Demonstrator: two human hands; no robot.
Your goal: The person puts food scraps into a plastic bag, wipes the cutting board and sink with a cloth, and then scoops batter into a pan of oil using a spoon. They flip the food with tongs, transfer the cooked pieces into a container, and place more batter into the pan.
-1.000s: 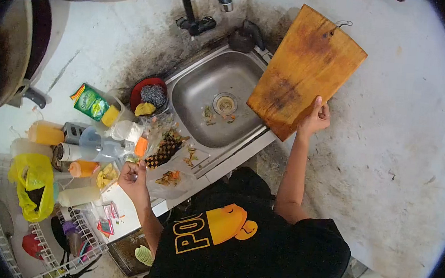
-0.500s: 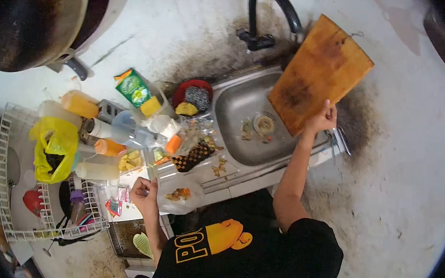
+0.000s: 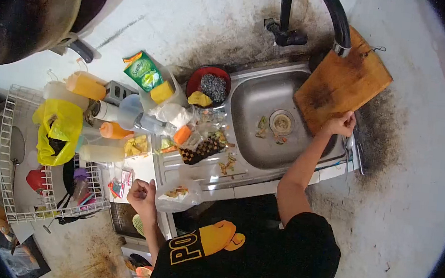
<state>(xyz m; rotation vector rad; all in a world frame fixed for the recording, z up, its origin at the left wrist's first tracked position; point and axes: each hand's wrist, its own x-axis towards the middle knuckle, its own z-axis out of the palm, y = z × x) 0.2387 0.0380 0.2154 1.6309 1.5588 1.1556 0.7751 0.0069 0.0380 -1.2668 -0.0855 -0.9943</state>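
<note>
My right hand (image 3: 342, 124) is closed at the lower right edge of a stained wooden cutting board (image 3: 344, 75). The board leans at the right end of the steel sink (image 3: 254, 136), partly behind the black faucet (image 3: 338, 22). At the counter's front edge, my left hand (image 3: 142, 196) is closed with its fingers curled. It appears to grip the side of a clear plastic bag (image 3: 179, 196) with food scraps in it; the exact grip is hidden. More scraps lie around the sink's drain (image 3: 281, 123).
Left of the sink are a red bowl (image 3: 191, 83) with a steel scrubber, a carrot piece (image 3: 182, 135), a checkered cloth-like item (image 3: 200, 152) and several bottles. A white wire rack (image 3: 5, 173) and a yellow bag (image 3: 49, 124) stand farther left. Cutlery (image 3: 349, 145) lies right of the sink.
The cutting board has gone from over the sink to behind the faucet at the sink's right end, with my right hand following. My left hand and the bag have shifted slightly. The view has moved closer.
</note>
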